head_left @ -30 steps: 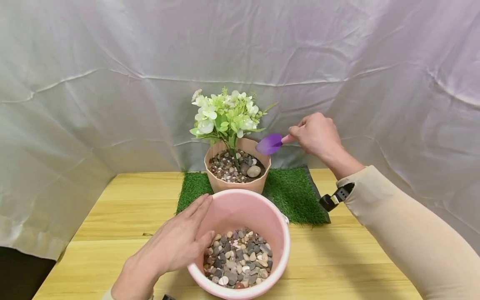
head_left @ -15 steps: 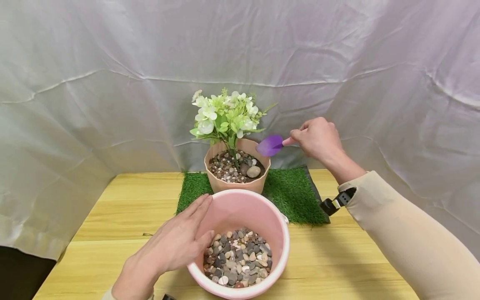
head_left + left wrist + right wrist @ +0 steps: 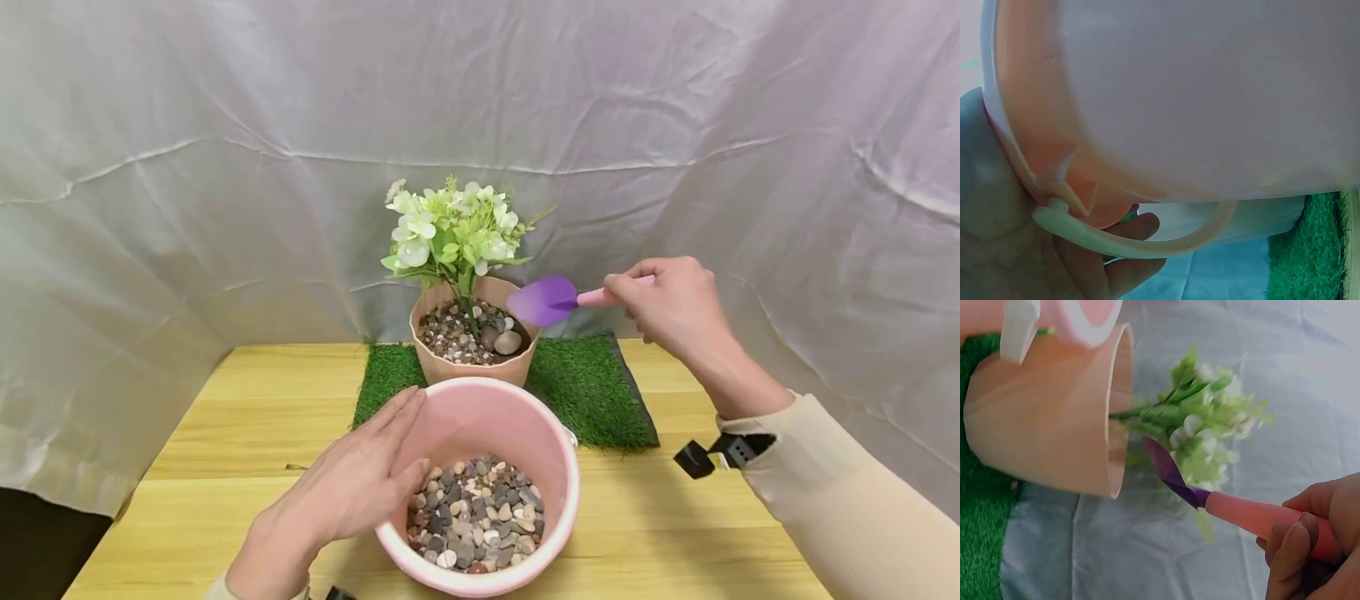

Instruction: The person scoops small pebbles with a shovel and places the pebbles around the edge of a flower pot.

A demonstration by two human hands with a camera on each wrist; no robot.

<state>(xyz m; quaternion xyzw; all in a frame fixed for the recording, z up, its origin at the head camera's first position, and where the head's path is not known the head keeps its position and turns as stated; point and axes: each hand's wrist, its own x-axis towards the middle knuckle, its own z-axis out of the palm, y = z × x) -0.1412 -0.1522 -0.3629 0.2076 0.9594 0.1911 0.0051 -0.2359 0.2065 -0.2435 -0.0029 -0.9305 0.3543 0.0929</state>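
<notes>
In the head view, my right hand (image 3: 678, 312) grips the pink handle of a small garden trowel (image 3: 546, 302) with a purple blade. Its blade hovers at the right rim of a peach flowerpot (image 3: 476, 373), and no stones show on it. White artificial flowers (image 3: 450, 229) stand in the pot among small pebbles, with a large beige stone (image 3: 507, 342) at the right. My left hand (image 3: 345, 487) holds the left rim of a pink bucket (image 3: 573, 500), thumb inside, fingers outside. Mixed pebbles (image 3: 480, 517) cover the bucket's bottom. Below the left palm hangs the bucket handle (image 3: 1141, 247).
The pot stands on a green artificial turf mat (image 3: 592, 392) at the back of a wooden table (image 3: 255, 417). Grey cloth (image 3: 247, 167) hangs close behind and along both sides. The bucket stands directly in front of the pot.
My right hand has moved to the right and down, showing more of the trowel's handle, while the blade stays near the pot's right rim. The left hand and bucket have stayed put.
</notes>
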